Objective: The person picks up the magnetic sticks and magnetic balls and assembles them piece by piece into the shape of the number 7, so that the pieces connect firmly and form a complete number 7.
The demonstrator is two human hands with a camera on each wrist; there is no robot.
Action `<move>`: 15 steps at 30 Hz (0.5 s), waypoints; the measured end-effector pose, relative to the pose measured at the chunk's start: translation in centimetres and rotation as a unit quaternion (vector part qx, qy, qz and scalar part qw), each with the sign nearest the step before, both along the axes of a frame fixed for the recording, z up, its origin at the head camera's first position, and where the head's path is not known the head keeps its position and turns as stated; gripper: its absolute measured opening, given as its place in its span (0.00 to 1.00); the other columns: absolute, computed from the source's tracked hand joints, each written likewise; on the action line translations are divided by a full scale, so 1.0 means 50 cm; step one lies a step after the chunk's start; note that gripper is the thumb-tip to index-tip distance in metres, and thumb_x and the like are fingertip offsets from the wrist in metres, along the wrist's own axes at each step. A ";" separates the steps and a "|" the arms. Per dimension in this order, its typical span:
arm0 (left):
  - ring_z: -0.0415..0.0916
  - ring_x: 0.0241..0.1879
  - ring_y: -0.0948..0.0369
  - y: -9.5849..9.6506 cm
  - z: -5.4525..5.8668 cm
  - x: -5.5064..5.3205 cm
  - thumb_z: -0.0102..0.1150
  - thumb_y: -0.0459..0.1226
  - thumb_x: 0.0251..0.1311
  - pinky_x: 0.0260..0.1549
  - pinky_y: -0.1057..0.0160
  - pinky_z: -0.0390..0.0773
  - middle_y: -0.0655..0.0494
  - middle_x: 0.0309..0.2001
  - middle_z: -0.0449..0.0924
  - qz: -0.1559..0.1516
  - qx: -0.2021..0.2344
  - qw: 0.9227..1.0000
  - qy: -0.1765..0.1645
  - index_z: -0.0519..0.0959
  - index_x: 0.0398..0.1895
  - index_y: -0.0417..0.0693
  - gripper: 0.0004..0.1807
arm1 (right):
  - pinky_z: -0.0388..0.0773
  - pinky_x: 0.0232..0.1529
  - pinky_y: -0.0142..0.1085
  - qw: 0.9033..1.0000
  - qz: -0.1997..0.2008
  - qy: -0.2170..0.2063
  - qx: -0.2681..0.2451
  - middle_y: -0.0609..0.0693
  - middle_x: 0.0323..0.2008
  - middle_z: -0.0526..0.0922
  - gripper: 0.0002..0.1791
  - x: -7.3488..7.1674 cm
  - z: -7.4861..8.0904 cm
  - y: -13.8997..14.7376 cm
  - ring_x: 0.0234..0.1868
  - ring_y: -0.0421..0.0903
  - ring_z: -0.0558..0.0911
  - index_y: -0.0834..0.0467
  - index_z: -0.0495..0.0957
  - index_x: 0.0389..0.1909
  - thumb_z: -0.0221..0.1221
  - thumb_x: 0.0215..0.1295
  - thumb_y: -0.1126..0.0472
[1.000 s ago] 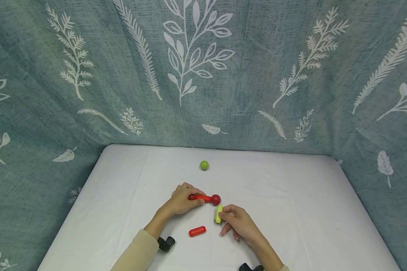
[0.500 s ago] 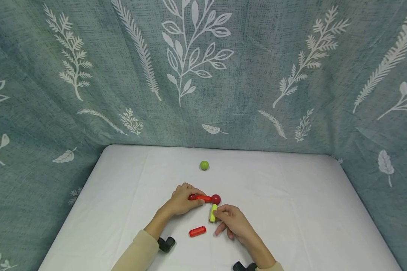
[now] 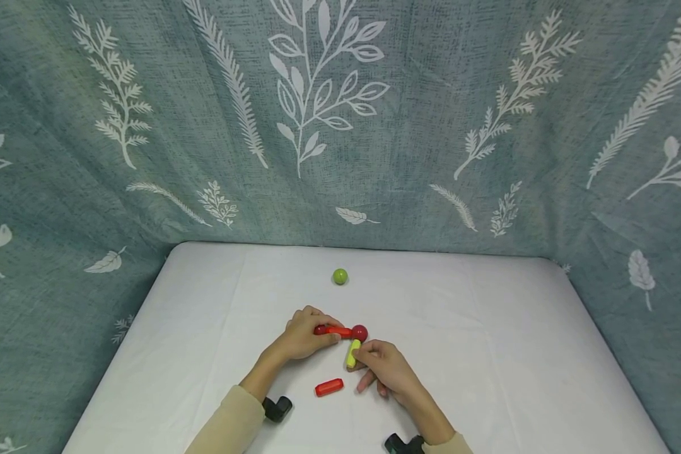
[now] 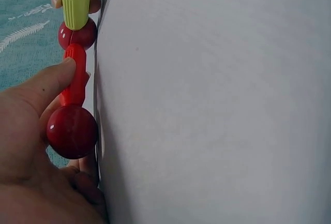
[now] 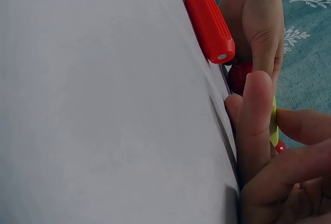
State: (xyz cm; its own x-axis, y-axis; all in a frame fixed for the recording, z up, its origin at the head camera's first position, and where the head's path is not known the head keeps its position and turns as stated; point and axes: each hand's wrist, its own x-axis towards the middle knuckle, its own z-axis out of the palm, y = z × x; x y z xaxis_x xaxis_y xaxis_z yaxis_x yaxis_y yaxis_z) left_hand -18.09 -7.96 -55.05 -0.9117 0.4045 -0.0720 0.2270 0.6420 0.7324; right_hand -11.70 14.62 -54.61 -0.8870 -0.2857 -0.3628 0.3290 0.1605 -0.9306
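My left hand [image 3: 304, 335] grips a red magnetic rod [image 4: 77, 69] between thumb and fingers. A dark red ball [image 4: 72, 132] sits at the rod's near end, close to the palm, and another dark red ball [image 3: 360, 333] at its right end. My right hand [image 3: 390, 369] pinches a yellow-green magnetic rod [image 3: 353, 354], whose upper end touches that right-hand ball. In the left wrist view the yellow-green rod [image 4: 76, 4] lines up beyond the red one. My right fingers hide most of it in the right wrist view.
A loose red rod [image 3: 329, 387] lies on the white table [image 3: 488, 378] in front of both hands. Toward the back stands a green ball [image 3: 340, 276]. A patterned teal curtain [image 3: 408, 126] hangs behind the table and along its sides.
My right hand has moved left with the yellow-green rod, bringing its end against the right-hand dark red ball, and the rod leans more. My left hand has kept its hold in place.
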 end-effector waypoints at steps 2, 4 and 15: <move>0.64 0.51 0.56 0.000 -0.001 0.000 0.67 0.51 0.62 0.43 0.51 0.67 0.59 0.47 0.71 0.000 0.001 1.000 0.000 0.86 0.47 0.67 0.12 | 0.62 0.08 0.26 1.000 0.000 0.000 0.001 0.57 0.36 0.87 0.18 -0.001 -0.002 0.000 0.17 0.43 0.82 0.67 0.75 0.45 0.59 0.71 0.54; 0.64 0.51 0.56 0.000 -0.002 0.000 0.67 0.51 0.62 0.42 0.51 0.67 0.59 0.47 0.71 0.000 0.002 1.000 0.001 0.86 0.47 0.67 0.12 | 0.62 0.08 0.26 1.000 0.001 0.002 0.001 0.57 0.36 0.87 0.18 -0.002 -0.003 -0.001 0.17 0.43 0.83 0.67 0.75 0.45 0.59 0.71 0.54; 0.64 0.50 0.56 -0.001 -0.001 0.000 0.67 0.51 0.62 0.43 0.52 0.66 0.58 0.47 0.72 -0.005 -0.010 1.000 0.005 0.86 0.47 0.67 0.12 | 0.62 0.08 0.27 1.000 -0.001 0.019 0.020 0.55 0.33 0.86 0.18 0.000 -0.003 -0.010 0.15 0.43 0.82 0.66 0.75 0.42 0.60 0.71 0.53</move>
